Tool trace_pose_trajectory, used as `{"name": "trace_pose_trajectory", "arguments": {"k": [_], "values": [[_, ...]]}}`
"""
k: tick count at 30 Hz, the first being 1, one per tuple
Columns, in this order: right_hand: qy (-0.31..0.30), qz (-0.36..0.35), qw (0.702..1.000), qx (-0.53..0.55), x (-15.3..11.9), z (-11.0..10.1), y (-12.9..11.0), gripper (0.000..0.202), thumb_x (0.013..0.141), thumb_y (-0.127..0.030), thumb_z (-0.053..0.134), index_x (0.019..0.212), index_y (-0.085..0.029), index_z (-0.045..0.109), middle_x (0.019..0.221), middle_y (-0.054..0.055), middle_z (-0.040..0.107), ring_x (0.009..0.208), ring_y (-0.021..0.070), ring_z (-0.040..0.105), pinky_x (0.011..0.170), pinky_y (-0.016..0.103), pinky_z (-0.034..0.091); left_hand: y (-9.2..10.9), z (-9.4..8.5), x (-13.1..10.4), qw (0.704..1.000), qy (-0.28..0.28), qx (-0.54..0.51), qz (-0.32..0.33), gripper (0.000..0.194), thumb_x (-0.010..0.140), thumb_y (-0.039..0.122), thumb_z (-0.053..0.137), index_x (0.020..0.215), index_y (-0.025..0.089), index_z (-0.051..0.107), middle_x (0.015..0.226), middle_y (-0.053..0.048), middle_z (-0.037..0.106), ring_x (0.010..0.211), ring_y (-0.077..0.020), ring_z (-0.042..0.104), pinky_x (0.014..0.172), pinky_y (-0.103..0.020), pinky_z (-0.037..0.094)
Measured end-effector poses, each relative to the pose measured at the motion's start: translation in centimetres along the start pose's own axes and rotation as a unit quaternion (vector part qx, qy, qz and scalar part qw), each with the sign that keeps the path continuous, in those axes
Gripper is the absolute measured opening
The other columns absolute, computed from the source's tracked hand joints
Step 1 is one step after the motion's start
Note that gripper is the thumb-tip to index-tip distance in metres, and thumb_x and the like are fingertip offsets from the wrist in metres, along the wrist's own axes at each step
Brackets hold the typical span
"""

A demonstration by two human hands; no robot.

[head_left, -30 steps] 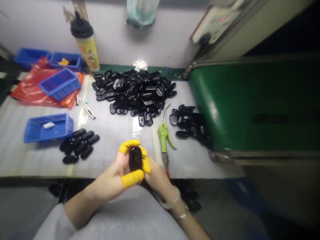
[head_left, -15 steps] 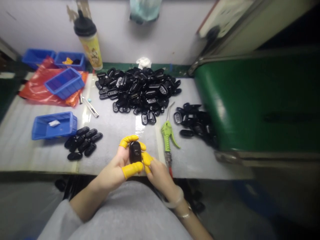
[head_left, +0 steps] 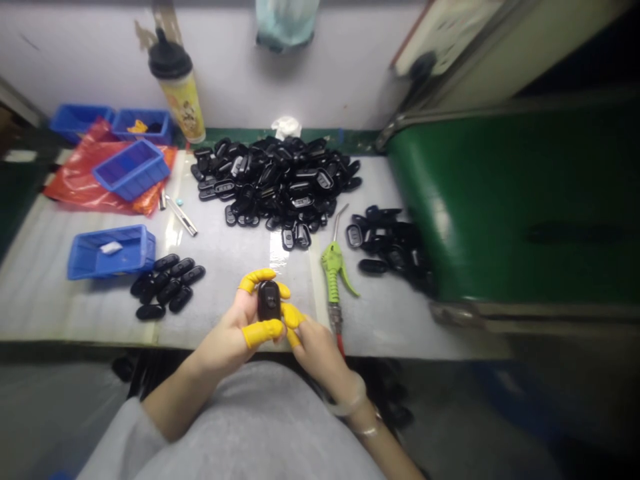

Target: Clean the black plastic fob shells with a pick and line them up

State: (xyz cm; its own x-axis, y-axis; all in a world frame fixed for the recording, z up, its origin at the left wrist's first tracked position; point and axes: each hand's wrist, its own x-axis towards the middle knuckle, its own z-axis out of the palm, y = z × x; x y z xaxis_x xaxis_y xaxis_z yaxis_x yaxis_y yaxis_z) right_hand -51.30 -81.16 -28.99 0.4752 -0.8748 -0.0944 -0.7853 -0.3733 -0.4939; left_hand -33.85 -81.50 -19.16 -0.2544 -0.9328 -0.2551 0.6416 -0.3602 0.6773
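A glossy black key fob (head_left: 269, 300) is upright between both hands, its button face toward me, above the front part of the table. My left hand (head_left: 239, 321) grips it, with yellow-covered fingers round its far end and the covered thumb along the near side. The yellow-covered fingertips of my right hand (head_left: 314, 341) are pinched at the fob's lower right edge; what lies under them is hidden. Just right of that hand is a green air blow gun (head_left: 333, 273). To the left lies a small group of similar fobs (head_left: 169, 291).
A large heap of black fobs (head_left: 280, 175) covers the table's back middle, with a smaller pile (head_left: 395, 243) beside the green conveyor belt (head_left: 500, 200). At left are a blue bin (head_left: 113, 267), a red plastic bag (head_left: 75, 180), a utility knife (head_left: 183, 217) and a tumbler (head_left: 184, 107).
Both hands keep hold of the fob, which looks slightly more upright. The view has shifted very slightly; the other things on the table have not moved.
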Motion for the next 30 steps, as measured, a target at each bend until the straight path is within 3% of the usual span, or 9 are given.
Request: {"name": "trace_pose_trajectory", "arguments": {"k": [7,11,14,19,22,23,25,28,30], "values": [[0.053,0.048,0.984,0.163,-0.3,0.7,0.4,0.022,0.091,-0.035,0.047,0.085,-0.019,0.061,0.066,0.002,0.058,0.061,0.0152,0.054,0.059,0.026,0.042,-0.5,-0.5,-0.2,0.994,0.000,0.099,0.042,0.052,0.082,0.013,0.064,0.125,0.031,0.043,0.113,-0.004,0.054,0.087,-0.0124,0.059,0.065,-0.021,0.047],[0.172,0.135,0.891,0.397,-0.6,-0.4,0.5,0.039,0.084,-0.050,0.058,0.062,-0.021,0.044,0.054,-0.005,0.041,0.048,0.0086,0.039,0.049,0.023,0.037,-1.2,-1.3,-0.2,0.951,-0.054,0.299,0.056,0.054,0.090,0.021,0.054,0.140,0.033,0.036,0.117,-0.006,0.056,0.096,-0.0156,0.059,0.085,-0.030,0.049],[0.120,0.082,0.825,0.546,-0.7,-3.1,0.5,0.037,0.078,-0.055,0.065,0.078,-0.019,0.054,0.062,-0.005,0.048,0.050,0.0075,0.042,0.047,0.021,0.039,-2.7,-1.6,0.7,0.908,-0.138,0.396,-0.006,0.064,0.093,0.027,0.049,0.150,0.029,0.017,0.094,-0.005,0.063,0.083,-0.0164,0.063,0.083,-0.034,0.051],[-0.003,-0.006,0.870,0.493,-2.0,-9.3,2.5,0.033,0.066,-0.039,0.080,0.066,-0.015,0.058,0.062,-0.003,0.055,0.055,0.0072,0.048,0.051,0.019,0.041,-5.9,-1.8,3.3,0.863,-0.137,0.486,-0.024,0.085,0.088,0.036,0.054,0.151,0.028,-0.004,0.088,-0.002,0.066,0.067,-0.0158,0.064,0.064,-0.031,0.055],[0.135,0.031,0.894,0.427,-4.9,-14.8,7.2,0.028,0.061,-0.033,0.083,0.071,-0.016,0.063,0.066,-0.002,0.061,0.056,0.0082,0.053,0.052,0.020,0.044,-6.5,-2.2,4.1,0.848,-0.103,0.520,0.031,0.078,0.087,0.040,0.053,0.149,0.030,0.008,0.105,-0.007,0.065,0.075,-0.0169,0.066,0.067,-0.033,0.057],[0.278,0.078,0.859,0.423,-6.2,-17.0,9.3,0.029,0.061,-0.035,0.083,0.068,-0.018,0.060,0.065,-0.003,0.059,0.053,0.0078,0.052,0.049,0.020,0.044,-6.4,-2.3,4.2,0.845,-0.094,0.525,0.042,0.074,0.087,0.041,0.052,0.149,0.031,0.012,0.107,-0.007,0.065,0.077,-0.0172,0.067,0.066,-0.032,0.058],[0.602,0.195,0.659,0.407,-9.3,-21.3,13.7,0.029,0.068,-0.042,0.076,0.070,-0.020,0.056,0.058,-0.006,0.052,0.042,0.0050,0.040,0.038,0.018,0.033,-6.1,-2.4,4.1,0.843,-0.080,0.530,0.052,0.071,0.088,0.045,0.050,0.148,0.031,0.015,0.106,-0.007,0.065,0.078,-0.0174,0.067,0.064,-0.030,0.057],[0.702,0.229,0.560,0.377,-13.4,-25.5,18.8,0.024,0.085,-0.044,0.054,0.079,-0.022,0.052,0.060,-0.007,0.050,0.039,0.0030,0.031,0.036,0.015,0.027,-6.0,-2.6,3.8,0.841,-0.060,0.533,0.062,0.072,0.088,0.049,0.048,0.149,0.031,0.015,0.106,-0.007,0.065,0.077,-0.0171,0.066,0.062,-0.028,0.056],[0.733,0.241,0.517,0.369,-14.8,-25.7,20.7,0.025,0.085,-0.045,0.052,0.076,-0.022,0.046,0.056,-0.010,0.045,0.036,0.0023,0.025,0.035,0.013,0.022,-6.2,-2.8,3.7,0.840,-0.057,0.536,0.063,0.072,0.088,0.051,0.047,0.149,0.030,0.016,0.105,-0.007,0.065,0.076,-0.0169,0.067,0.061,-0.027,0.055]]}}
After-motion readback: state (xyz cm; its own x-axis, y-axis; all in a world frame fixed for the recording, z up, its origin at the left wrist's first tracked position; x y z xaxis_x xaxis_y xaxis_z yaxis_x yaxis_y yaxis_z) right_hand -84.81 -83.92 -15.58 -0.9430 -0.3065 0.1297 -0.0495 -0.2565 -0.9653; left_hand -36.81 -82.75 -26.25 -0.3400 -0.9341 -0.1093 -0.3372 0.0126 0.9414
